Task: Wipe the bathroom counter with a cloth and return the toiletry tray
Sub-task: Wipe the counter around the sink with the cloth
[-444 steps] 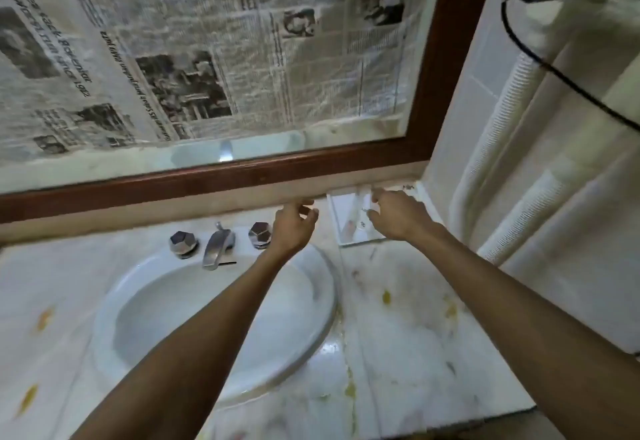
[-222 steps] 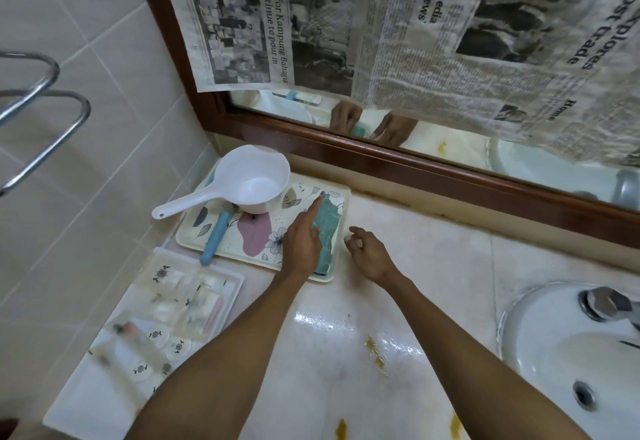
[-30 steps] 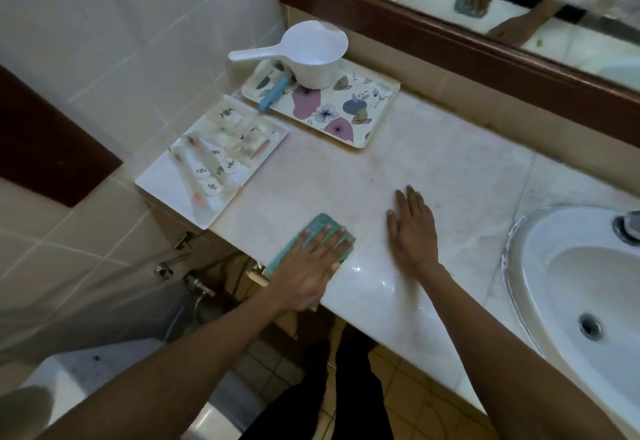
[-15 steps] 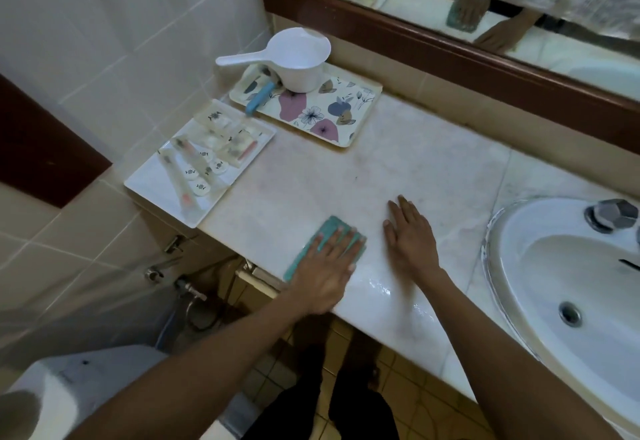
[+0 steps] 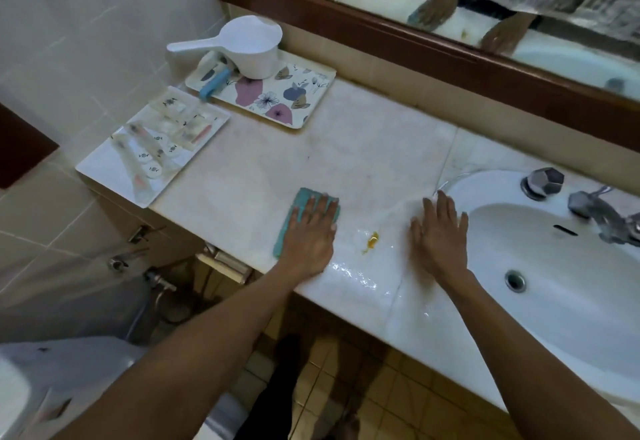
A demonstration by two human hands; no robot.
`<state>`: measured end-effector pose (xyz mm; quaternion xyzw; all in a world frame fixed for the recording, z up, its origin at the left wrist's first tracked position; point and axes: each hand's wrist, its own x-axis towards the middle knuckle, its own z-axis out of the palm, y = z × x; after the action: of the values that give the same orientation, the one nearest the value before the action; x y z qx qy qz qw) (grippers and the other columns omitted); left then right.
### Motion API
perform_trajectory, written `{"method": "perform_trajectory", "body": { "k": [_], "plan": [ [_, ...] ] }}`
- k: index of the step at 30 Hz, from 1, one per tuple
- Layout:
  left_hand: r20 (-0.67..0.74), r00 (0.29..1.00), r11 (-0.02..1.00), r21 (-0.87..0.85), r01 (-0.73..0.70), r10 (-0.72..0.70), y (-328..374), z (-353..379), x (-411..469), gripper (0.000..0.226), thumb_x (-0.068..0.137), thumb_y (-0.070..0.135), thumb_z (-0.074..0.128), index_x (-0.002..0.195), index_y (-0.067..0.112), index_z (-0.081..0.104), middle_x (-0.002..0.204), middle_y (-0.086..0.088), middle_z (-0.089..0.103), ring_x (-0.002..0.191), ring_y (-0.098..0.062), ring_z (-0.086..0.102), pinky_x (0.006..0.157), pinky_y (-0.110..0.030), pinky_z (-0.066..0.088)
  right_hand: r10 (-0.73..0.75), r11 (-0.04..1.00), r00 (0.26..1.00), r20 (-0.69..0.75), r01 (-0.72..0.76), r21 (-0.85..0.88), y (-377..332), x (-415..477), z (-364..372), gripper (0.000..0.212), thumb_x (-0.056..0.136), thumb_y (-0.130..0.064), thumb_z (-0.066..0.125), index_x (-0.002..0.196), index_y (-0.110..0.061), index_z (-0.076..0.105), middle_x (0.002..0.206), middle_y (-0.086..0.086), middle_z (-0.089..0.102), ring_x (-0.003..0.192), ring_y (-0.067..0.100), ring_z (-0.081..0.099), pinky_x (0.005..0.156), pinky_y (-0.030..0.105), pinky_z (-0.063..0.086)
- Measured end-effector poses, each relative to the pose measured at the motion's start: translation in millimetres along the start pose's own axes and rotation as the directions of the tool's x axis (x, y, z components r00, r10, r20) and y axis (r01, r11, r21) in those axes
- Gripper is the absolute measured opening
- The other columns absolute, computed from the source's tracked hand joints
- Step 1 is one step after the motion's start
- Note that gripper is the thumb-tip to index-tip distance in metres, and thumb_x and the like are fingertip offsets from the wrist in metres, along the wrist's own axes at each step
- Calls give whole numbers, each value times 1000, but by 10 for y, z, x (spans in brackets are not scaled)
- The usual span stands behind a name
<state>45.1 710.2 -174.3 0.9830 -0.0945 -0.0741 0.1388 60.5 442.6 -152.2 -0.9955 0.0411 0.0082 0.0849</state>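
My left hand [image 5: 311, 235] lies flat on a teal cloth [image 5: 294, 218], pressing it onto the marble counter [image 5: 363, 159] near the front edge. My right hand [image 5: 440, 231] rests open and flat on the wet counter beside the sink rim. Between the two hands sits a small yellow stain [image 5: 372, 240]. The white toiletry tray [image 5: 104, 169] with small wrapped items stands at the counter's left end, its corner past the edge.
A floral tray [image 5: 294, 100] holding a white water scoop [image 5: 249, 48] and a blue item sits at the back left. The white sink [image 5: 571, 266] with taps [image 5: 543, 181] fills the right. A wood-framed mirror [image 5: 415, 44] runs along the back. A toilet [image 5: 52, 380] stands below left.
Both hands have slid to the right along the counter's front: the left with the cloth under it, the right up to the sink rim. A yellow stain now shows between them.
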Motion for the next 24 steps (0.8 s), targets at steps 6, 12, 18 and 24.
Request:
{"method": "perform_trajectory", "body": {
  "k": [6, 12, 18, 24],
  "plan": [
    [106, 943, 941, 92, -327, 317, -482, -76, -201, 53, 108, 43, 14, 160, 37, 5, 168, 12, -1, 155, -12, -5, 126, -42, -1, -22, 996, 999, 44, 18, 93, 516, -414, 64, 60, 103, -39, 30, 156, -15, 15, 165, 10, 11, 145, 32, 28, 112, 54, 33],
    [-113, 975, 981, 15, 195, -192, 388, 118, 217, 58, 102, 33, 22, 158, 19, 28, 165, -5, 26, 152, -30, 25, 121, -56, 15, -19, 988, 998, 60, 9, 156, 615, -656, 15, 61, 103, -43, 28, 157, -24, 8, 166, -9, 0, 125, 29, 52, 79, 39, 48],
    [48, 965, 966, 2, -259, 258, 957, 400, -317, 53, 109, 37, 20, 161, 32, 11, 169, 8, 5, 156, -15, 0, 125, -45, -1, 5, 979, 996, 89, -23, 203, 689, -758, -36, 57, 102, -53, 23, 154, -37, 7, 165, -9, 5, 109, 33, 62, 75, 42, 41],
    [38, 984, 983, 57, -177, 175, 13, 77, -284, 56, 105, 46, 9, 160, 37, 12, 169, 11, 7, 156, -14, 4, 125, -45, 5, 3, 977, 994, 110, -26, 213, 797, -907, -111, 55, 101, -55, 20, 153, -40, 9, 146, -4, 46, 106, 34, 61, 80, 41, 40]
  ]
}}
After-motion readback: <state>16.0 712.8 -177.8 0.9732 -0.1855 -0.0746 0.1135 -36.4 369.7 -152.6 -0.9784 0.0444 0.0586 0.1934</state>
